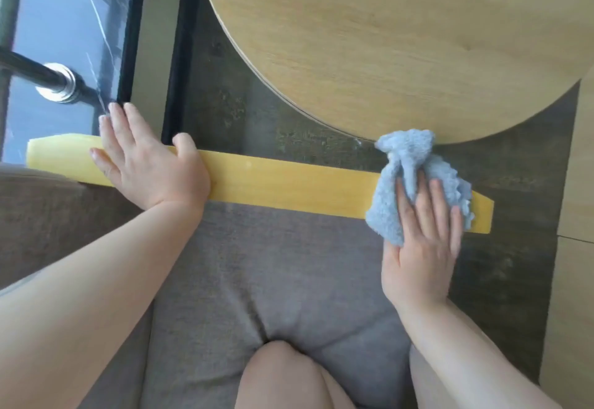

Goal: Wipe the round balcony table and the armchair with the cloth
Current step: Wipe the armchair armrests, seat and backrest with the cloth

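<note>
The armchair's yellow wooden armrest (289, 185) runs across the middle of the head view, above its grey seat cushion (273, 280). My right hand (421, 247) presses a crumpled light-blue cloth (405, 167) flat onto the armrest's right end with straight fingers. The cloth's upper part bunches up against the edge of the round wooden table (385, 38), which fills the top right. Resting flat on the armrest's left part is my left hand (151, 164), fingers spread.
A glass balcony railing with a dark metal handrail and round mount (59, 82) stands at the left. Dark stone floor (225, 103) lies between armchair and table. Pale wooden panels (575, 215) run along the right edge. My knee (283, 373) shows at the bottom.
</note>
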### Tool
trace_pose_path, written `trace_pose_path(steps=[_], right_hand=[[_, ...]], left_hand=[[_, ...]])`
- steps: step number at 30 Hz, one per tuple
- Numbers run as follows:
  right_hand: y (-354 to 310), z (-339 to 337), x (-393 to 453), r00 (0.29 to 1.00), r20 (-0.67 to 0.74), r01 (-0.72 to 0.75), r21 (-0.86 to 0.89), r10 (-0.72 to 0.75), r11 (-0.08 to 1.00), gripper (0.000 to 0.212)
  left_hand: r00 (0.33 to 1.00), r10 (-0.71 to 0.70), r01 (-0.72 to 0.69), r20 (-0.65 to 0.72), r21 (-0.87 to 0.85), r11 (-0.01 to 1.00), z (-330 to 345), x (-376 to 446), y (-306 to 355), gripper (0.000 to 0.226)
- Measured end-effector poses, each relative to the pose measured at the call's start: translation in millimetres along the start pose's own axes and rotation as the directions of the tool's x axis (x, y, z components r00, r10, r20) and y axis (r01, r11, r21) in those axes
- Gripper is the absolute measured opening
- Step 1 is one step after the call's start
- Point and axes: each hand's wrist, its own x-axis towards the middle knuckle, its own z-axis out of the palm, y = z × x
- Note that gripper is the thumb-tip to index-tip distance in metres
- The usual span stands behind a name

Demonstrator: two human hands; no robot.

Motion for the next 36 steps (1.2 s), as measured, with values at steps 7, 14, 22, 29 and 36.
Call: trace_pose_path(steps=[7,14,22,29,36], right_hand=[[32.4,-4.5,7.2,0.872,0.122,0.477,0.004,-0.474,0.879,0.070],[80.2,-23.1,15.5,0.835,0.200,0.504,0.094,-0.513,0.858,0.070],[130.8,-43.9,54.4,0.628,0.324,0.706,0.145,-0.708,0.693,0.070],[131.7,-37.2,70.5,0.507,0.287,0.793,0.212,-0.812,0.570,0.071],[90.7,-31.6,92.1,0.374,0.316,0.850,0.260,-0.872,0.458,0.065]], left_hand=[[1.000,-0.029,0.029,-0.006,0.027,0.999,-4.1,-5.0,7.2,0.069],[0.992,-0.122,0.119,-0.034,-0.066,0.991,15.4,-91.4,72.2,0.058],[0.961,-0.263,0.270,0.091,-0.081,0.959,25.3,-149.9,131.5,0.062],[0.945,-0.254,0.279,0.207,-0.103,0.955,17.0,-146.0,126.5,0.064],[0.913,-0.289,0.365,0.288,-0.259,0.894,4.2,-144.3,126.0,0.066]])
